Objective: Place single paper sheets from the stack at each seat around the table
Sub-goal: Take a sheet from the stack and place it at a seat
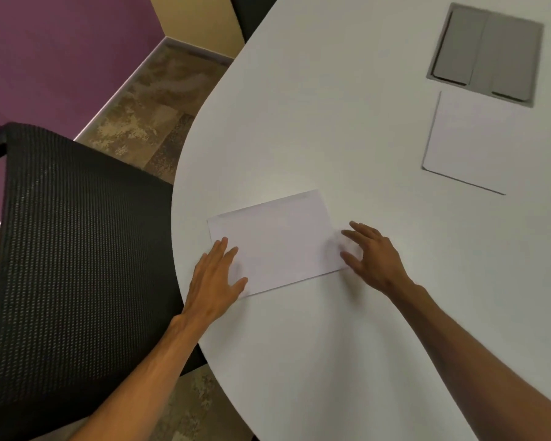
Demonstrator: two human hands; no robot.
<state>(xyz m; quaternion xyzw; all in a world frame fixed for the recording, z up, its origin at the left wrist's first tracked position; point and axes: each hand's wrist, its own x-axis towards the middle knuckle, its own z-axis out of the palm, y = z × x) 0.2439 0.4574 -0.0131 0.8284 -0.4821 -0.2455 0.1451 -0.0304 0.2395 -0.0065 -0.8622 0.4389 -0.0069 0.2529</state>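
Note:
A single white paper sheet [277, 241] lies flat on the white table [347, 138], close to the curved edge in front of a black mesh chair [74, 256]. My left hand [215, 278] rests flat on the sheet's near left corner, fingers spread. Over the sheet's right edge my right hand [374, 257] has its fingers apart, the fingertips touching or just above the paper. The white paper stack [473, 143] sits farther off at the right of the table, apart from both hands.
A grey cable hatch with two lids [487, 54] is set into the tabletop behind the stack. A second dark chair [252, 11] shows at the far table edge. Patterned carpet [159, 109] and a purple wall [61, 58] lie to the left.

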